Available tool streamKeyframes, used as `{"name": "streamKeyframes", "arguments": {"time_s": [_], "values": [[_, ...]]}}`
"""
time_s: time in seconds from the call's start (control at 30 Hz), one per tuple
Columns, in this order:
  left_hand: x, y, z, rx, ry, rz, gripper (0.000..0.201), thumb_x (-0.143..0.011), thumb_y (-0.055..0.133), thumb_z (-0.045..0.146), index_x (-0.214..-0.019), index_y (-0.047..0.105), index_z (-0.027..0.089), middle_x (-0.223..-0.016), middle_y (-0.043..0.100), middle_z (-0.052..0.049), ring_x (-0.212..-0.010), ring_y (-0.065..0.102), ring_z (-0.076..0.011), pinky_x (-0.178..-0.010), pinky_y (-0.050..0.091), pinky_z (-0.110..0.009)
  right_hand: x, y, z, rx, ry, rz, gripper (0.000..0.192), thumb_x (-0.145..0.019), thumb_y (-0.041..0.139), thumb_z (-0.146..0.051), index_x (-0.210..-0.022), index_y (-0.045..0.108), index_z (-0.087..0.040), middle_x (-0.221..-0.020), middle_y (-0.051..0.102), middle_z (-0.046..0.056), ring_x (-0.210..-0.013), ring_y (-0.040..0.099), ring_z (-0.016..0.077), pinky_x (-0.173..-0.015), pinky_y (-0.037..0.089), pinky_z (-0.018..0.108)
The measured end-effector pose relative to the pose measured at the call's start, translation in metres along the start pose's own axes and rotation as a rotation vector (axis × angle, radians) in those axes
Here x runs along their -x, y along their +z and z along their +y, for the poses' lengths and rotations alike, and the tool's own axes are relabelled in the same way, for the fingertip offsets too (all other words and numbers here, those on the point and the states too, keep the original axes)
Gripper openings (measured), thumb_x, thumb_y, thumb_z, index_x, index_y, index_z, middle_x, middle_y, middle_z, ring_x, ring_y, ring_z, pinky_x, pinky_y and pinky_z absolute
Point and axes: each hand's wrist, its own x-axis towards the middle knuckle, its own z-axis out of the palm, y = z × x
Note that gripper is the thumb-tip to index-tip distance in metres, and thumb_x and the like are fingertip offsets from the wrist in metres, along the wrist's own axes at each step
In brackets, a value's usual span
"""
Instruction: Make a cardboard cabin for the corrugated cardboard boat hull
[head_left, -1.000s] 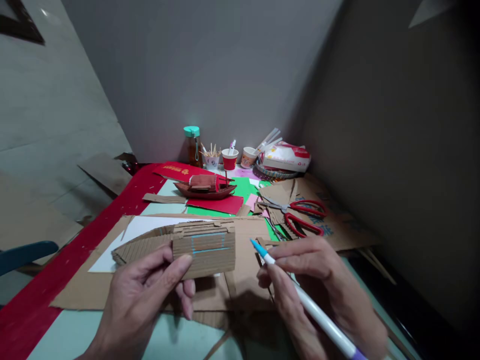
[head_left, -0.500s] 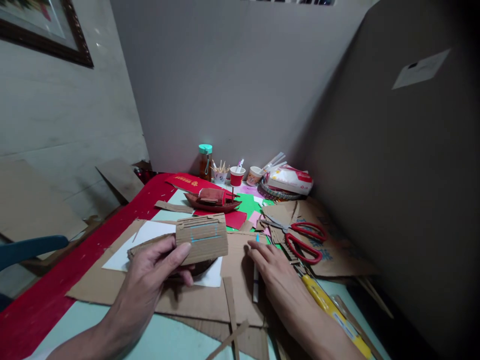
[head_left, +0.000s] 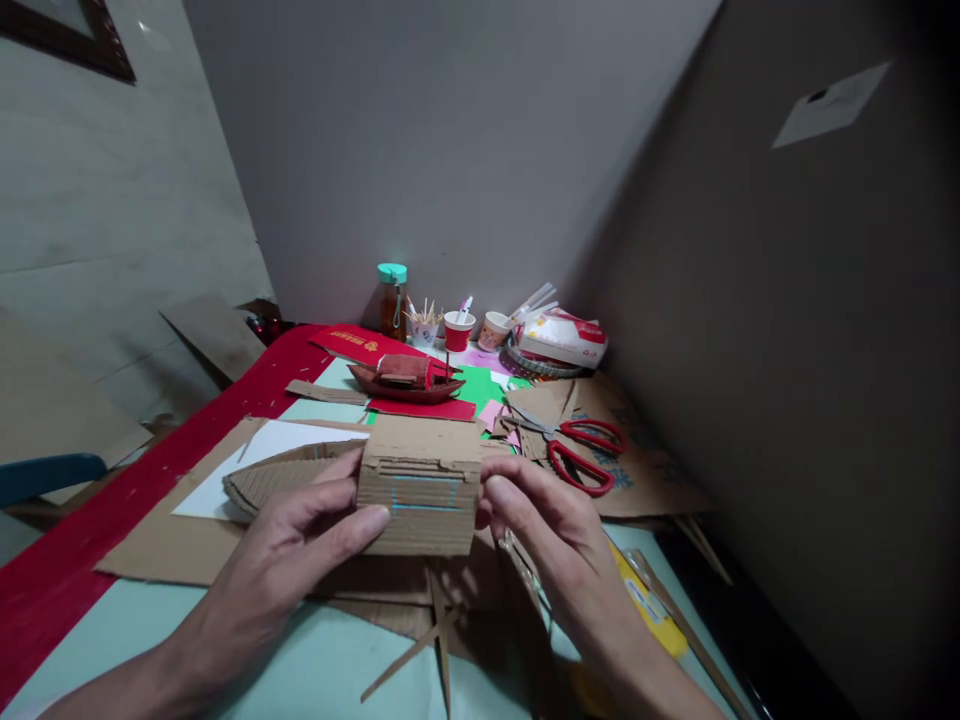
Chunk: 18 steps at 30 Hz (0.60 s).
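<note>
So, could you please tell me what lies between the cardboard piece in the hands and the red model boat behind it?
In the head view, a red paper sheet lies between the cardboard piece and the red model boat.

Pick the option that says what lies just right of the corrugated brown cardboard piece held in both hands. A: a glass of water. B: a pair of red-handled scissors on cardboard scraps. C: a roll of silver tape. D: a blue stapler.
B: the pair of red-handled scissors lies on cardboard scraps to the right of the corrugated brown cardboard piece, which the left hand and right hand grip at its ends.
</note>
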Motion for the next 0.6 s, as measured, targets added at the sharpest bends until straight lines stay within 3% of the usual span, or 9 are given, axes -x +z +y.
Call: {"name": "streamKeyframes", "arguments": {"time_s": [0.13,0.2,0.3,0.37,0.43,0.53,0.6], "values": [[-0.002,0.003,0.003,-0.151,-0.006,0.022,0.029,-0.087,0.065,0.052,-0.103,0.081,0.034,-0.140,0.064,-0.002,-0.138,0.046,-0.0356,-0.114,0.040,-0.043,0.002,0.002,0.001,-0.057,0.021,-0.003,0.024,-0.099,0.057,-0.035,-0.083,0.065,-0.019,-0.068,0.054,-0.005,-0.060,0.047,0.0089,-0.056,0.040,0.019],[-0.002,0.001,0.004,-0.210,0.043,0.132,0.023,-0.084,0.069,0.051,-0.092,0.082,0.034,-0.141,0.064,0.001,-0.140,0.044,-0.0331,-0.115,0.038,-0.037,0.003,0.002,0.000,-0.049,-0.004,0.011,0.026,-0.100,0.056,-0.035,-0.081,0.063,-0.018,-0.066,0.052,-0.005,-0.058,0.046,0.0091,-0.054,0.039,0.020],[-0.001,-0.002,0.003,-0.212,0.135,0.287,0.018,-0.080,0.074,0.048,-0.086,0.080,0.033,-0.129,0.070,0.000,-0.123,0.060,-0.0285,-0.098,0.050,-0.027,0.005,0.004,0.000,0.013,-0.058,0.052,0.027,-0.100,0.054,-0.034,-0.080,0.062,-0.018,-0.065,0.050,-0.006,-0.058,0.044,0.0094,-0.053,0.037,0.021],[0.002,-0.002,0.001,-0.083,0.091,0.270,0.023,-0.082,0.073,0.048,-0.099,0.079,0.034,-0.117,0.075,-0.001,-0.106,0.068,-0.0260,-0.083,0.056,-0.027,0.006,0.006,0.001,0.043,-0.070,0.048,0.025,-0.100,0.053,-0.033,-0.081,0.062,-0.019,-0.064,0.050,-0.006,-0.058,0.045,0.0091,-0.053,0.037,0.021],[0.006,0.000,-0.001,0.145,-0.030,0.184,0.030,-0.084,0.072,0.047,-0.110,0.077,0.034,-0.110,0.077,-0.002,-0.099,0.070,-0.0259,-0.077,0.058,-0.030,0.007,0.009,0.002,0.067,-0.076,0.005,0.024,-0.100,0.052,-0.030,-0.081,0.061,-0.019,-0.064,0.051,-0.006,-0.056,0.046,0.0088,-0.052,0.038,0.021],[0.007,0.006,-0.002,0.425,-0.194,0.069,0.028,-0.083,0.074,0.043,-0.108,0.078,0.030,-0.104,0.079,-0.003,-0.097,0.072,-0.0270,-0.078,0.061,-0.033,0.006,0.007,0.001,0.100,-0.081,-0.102,0.021,-0.100,0.052,-0.027,-0.086,0.065,-0.019,-0.065,0.057,-0.005,-0.056,0.053,0.0088,-0.054,0.044,0.020],[0.005,0.008,-0.003,0.427,-0.217,0.114,0.028,-0.084,0.074,0.041,-0.107,0.078,0.027,-0.102,0.080,-0.003,-0.095,0.073,-0.0257,-0.075,0.062,-0.031,0.004,-0.001,-0.002,0.092,-0.095,-0.104,0.019,-0.101,0.052,-0.027,-0.094,0.068,-0.020,-0.076,0.067,-0.002,-0.062,0.061,0.0096,-0.059,0.049,0.021]]}}
